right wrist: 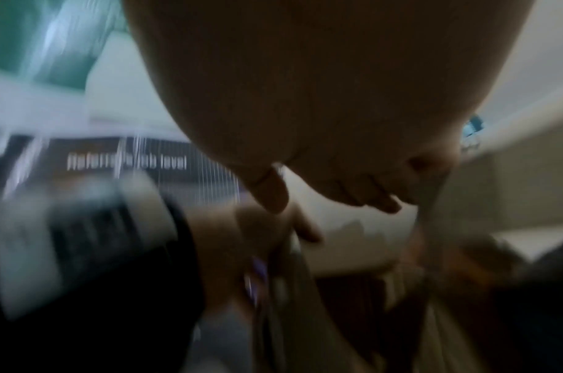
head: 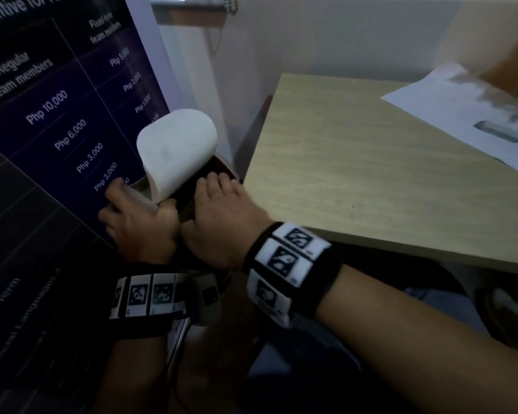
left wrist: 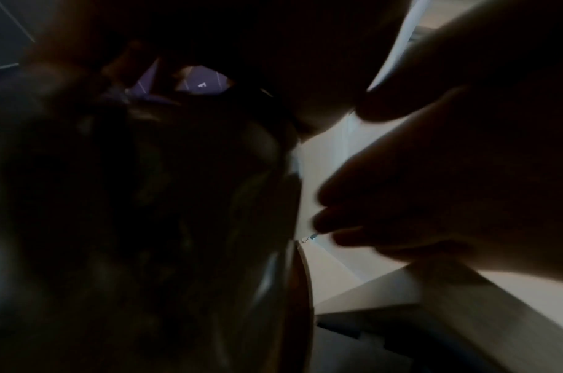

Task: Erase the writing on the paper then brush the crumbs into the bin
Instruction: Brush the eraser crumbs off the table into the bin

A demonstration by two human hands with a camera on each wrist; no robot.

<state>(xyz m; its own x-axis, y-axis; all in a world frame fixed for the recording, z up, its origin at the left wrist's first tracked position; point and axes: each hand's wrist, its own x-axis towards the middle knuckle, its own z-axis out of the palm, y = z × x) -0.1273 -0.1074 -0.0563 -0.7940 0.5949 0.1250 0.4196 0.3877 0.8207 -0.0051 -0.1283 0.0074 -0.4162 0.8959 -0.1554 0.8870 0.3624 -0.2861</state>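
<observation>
A white sheet of paper [head: 177, 147] is curled into a trough over the dark bin [head: 223, 164], which stands in the gap left of the table. My left hand [head: 138, 216] grips the paper's near lower edge. Beside it, my right hand [head: 219, 204] lies flat with straight fingers [head: 216, 179] reaching over the bin's mouth at the foot of the paper. No crumbs can be made out. The left wrist view is dark and shows only the right hand's fingers [left wrist: 353, 214]. The right wrist view is blurred, showing my palm [right wrist: 322, 88].
A light wooden table [head: 371, 180] fills the right side. At its far right lies another white sheet [head: 449, 106] with a small grey eraser-like block [head: 498, 135] on it. A dark printed banner [head: 57, 100] stands close on the left.
</observation>
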